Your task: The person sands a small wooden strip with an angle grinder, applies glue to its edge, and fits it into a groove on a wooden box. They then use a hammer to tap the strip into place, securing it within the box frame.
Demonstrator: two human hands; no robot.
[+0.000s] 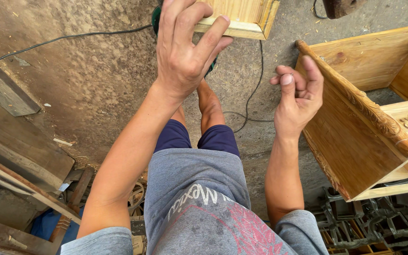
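My left hand is raised at the top centre, its fingers wrapped over the edge of a pale wooden frame piece. My right hand hovers just left of a carved wooden cabinet, thumb and fingertips pinched together. Whether something small sits in the pinch is not visible. The hand is close to the cabinet's carved top edge without clearly touching it. My legs in dark blue shorts stand below on the concrete floor.
A black cable snakes over the dusty concrete floor. A green tool peeks out behind my left hand. Dark planks lie at the left. Dark metal castings are piled at the bottom right.
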